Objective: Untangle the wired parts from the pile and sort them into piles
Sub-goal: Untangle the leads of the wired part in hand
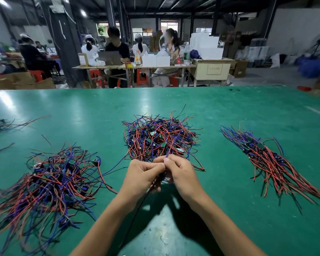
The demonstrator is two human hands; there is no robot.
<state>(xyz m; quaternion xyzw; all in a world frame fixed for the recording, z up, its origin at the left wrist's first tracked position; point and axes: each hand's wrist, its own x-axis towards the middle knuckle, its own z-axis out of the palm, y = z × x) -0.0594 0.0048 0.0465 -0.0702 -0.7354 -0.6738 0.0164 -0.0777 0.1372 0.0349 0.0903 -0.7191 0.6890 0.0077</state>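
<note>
A tangled pile [160, 138] of red, blue and black wired parts with small green boards lies mid-table. Just in front of it, my left hand [141, 175] and my right hand [179, 174] meet, both pinching one wired part [162, 175] between thumbs and fingers. A blue wire of that part runs up into the tangled pile and a dark wire hangs down toward me. A large loose pile [48, 183] lies to the left, and a straighter, aligned pile [270, 161] to the right.
All lies on a green table [229, 111]. A few stray wired parts [0, 124] sit at the far left edge. Beyond the table's far edge, several people sit at work tables with boxes and red stools.
</note>
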